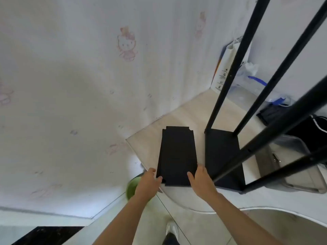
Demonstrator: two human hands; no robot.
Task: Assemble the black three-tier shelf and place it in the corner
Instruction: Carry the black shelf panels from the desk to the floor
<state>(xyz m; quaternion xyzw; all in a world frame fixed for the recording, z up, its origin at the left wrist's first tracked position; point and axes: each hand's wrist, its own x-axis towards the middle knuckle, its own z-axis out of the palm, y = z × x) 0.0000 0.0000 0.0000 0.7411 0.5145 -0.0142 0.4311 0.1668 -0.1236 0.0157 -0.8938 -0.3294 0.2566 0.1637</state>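
Observation:
A flat black shelf board (177, 154) with notched corners is held out in front of me above the pale floor. My left hand (150, 181) grips its near left edge, thumb on top. My right hand (200, 177) grips its near right edge the same way. To the right stands the black shelf frame (276, 96), several upright posts rising from a bottom black tier (222, 152) on the floor. The board hangs just left of that frame, apart from it.
A white wall with pink cartoon prints (126, 44) runs along the left. White bags and clear plastic (247, 75) lie in the far corner. A clear bin (299, 163) sits right of the frame. A green round object (131, 189) lies under my left wrist.

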